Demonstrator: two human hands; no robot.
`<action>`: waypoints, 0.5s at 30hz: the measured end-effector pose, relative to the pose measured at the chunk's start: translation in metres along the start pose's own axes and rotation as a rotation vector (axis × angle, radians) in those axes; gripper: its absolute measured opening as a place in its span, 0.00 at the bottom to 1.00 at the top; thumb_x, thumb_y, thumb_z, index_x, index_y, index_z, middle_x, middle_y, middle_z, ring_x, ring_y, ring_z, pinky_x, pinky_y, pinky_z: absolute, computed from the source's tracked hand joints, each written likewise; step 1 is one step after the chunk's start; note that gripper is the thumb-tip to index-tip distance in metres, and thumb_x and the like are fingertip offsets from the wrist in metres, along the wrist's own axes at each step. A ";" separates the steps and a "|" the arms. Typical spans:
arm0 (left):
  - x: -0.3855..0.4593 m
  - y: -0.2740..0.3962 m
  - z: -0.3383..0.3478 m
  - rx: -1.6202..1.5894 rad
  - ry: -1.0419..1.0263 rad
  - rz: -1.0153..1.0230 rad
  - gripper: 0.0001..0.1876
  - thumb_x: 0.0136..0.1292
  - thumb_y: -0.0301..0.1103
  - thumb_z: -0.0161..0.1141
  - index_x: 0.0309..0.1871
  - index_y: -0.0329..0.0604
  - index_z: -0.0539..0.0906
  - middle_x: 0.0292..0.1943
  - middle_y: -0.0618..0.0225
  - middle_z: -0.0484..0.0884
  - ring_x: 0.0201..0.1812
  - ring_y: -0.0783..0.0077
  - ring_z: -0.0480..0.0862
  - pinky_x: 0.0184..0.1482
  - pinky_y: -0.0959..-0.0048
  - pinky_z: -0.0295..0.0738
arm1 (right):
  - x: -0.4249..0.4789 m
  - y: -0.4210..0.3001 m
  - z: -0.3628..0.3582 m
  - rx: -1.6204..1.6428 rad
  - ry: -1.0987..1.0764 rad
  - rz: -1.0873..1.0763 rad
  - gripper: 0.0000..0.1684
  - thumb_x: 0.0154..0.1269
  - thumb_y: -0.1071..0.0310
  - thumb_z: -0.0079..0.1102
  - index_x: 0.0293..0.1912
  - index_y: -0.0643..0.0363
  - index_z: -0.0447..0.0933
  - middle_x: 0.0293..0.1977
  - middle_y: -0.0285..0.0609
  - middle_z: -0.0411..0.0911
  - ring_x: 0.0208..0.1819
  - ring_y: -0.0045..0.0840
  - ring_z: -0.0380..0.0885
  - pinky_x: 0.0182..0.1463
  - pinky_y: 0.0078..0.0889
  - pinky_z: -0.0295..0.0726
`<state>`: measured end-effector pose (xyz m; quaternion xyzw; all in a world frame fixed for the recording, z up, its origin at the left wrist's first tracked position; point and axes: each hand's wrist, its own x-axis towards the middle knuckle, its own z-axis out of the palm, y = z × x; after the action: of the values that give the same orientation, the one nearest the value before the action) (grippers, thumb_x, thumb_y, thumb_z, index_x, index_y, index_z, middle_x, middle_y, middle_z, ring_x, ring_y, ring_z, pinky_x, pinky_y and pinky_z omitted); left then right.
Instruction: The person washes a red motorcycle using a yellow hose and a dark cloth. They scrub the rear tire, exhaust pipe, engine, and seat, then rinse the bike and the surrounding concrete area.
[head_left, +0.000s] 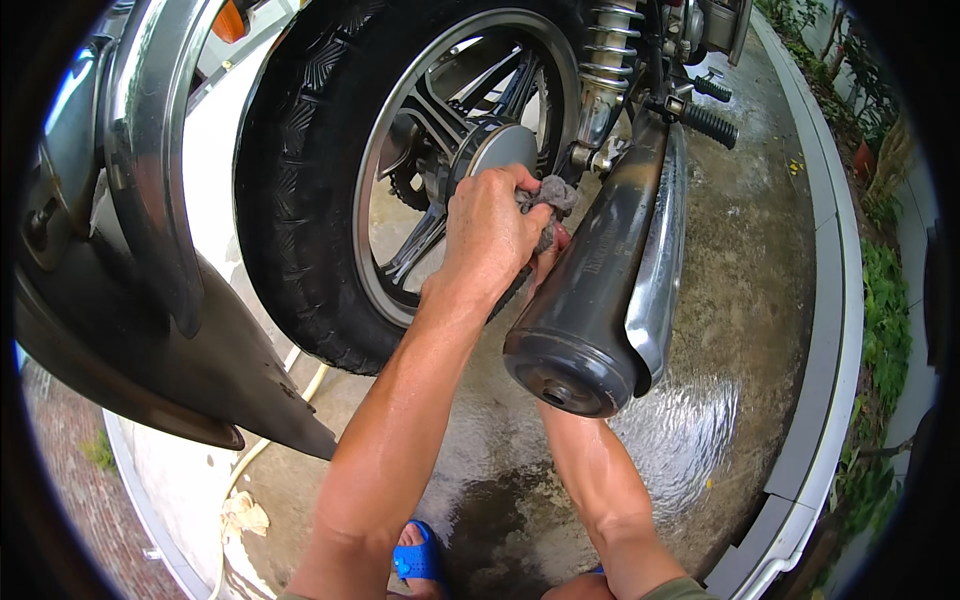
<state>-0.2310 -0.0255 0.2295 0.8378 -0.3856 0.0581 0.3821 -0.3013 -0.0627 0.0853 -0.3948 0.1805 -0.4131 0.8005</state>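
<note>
My left hand grips a bunched grey cloth beside the hub of a motorcycle's spoked alloy wheel. The cloth sits in the gap between that hub and the dark exhaust muffler. My right forearm passes beneath the muffler, and only part of my right hand shows, just under the cloth. Most of its fingers are hidden, so its hold on the cloth is unclear. A black tyre surrounds the wheel's silver rim. The chrome heat shield runs along the muffler's right side.
A chrome shock absorber and a rubber footpeg are above the muffler. At left hangs a dark mudguard. A pale hose and a crumpled yellowish cloth lie on wet concrete. A kerb borders plants at right.
</note>
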 end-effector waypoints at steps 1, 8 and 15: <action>-0.012 -0.006 -0.008 0.065 -0.038 -0.052 0.15 0.57 0.33 0.75 0.42 0.30 0.89 0.24 0.52 0.85 0.27 0.57 0.85 0.36 0.60 0.79 | -0.014 0.011 -0.004 -0.002 0.005 0.030 0.12 0.78 0.64 0.63 0.56 0.56 0.79 0.50 0.34 0.81 0.53 0.26 0.80 0.57 0.35 0.84; -0.054 -0.012 -0.041 0.152 -0.014 -0.130 0.11 0.62 0.27 0.71 0.44 0.29 0.88 0.26 0.51 0.87 0.33 0.62 0.90 0.36 0.67 0.82 | -0.034 0.021 -0.017 -0.024 0.012 0.081 0.13 0.78 0.64 0.63 0.57 0.56 0.79 0.51 0.34 0.81 0.53 0.26 0.80 0.57 0.35 0.84; -0.031 -0.018 0.012 -0.111 0.163 0.158 0.17 0.57 0.16 0.62 0.50 0.34 0.88 0.46 0.51 0.88 0.45 0.42 0.87 0.52 0.55 0.81 | -0.030 -0.003 0.002 0.027 -0.001 0.095 0.13 0.79 0.63 0.62 0.57 0.56 0.79 0.51 0.34 0.81 0.53 0.27 0.80 0.57 0.36 0.84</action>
<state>-0.2425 -0.0077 0.1987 0.7749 -0.4210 0.1345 0.4519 -0.3197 -0.0383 0.0883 -0.3753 0.1932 -0.3768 0.8245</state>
